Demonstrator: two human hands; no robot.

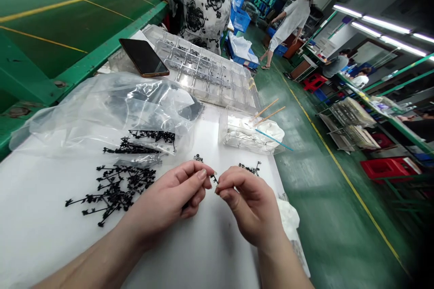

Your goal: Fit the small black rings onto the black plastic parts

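Over the white tabletop [206, 253], my left hand [172, 198] and my right hand [252, 203] meet almost tip to tip. A small black plastic piece with short prongs [214, 179] spans the gap between them, pinched by the fingertips of both. Left of my left hand lies a loose heap of black plastic stems with small knobs [122, 189]. A few tiny round parts [198, 157] rest just beyond my fingers. Behind my right hand is a smaller group of black stems [250, 169], partly covered by the hand.
A clear plastic bag [84, 108] with more black stems lies at left. Behind it are a phone [144, 56] and a clear compartment tray [233, 92]. A clear box [222, 133] holds white cloth and thin sticks. Another person [203, 4] sits beyond; the green floor [305, 180] is right.
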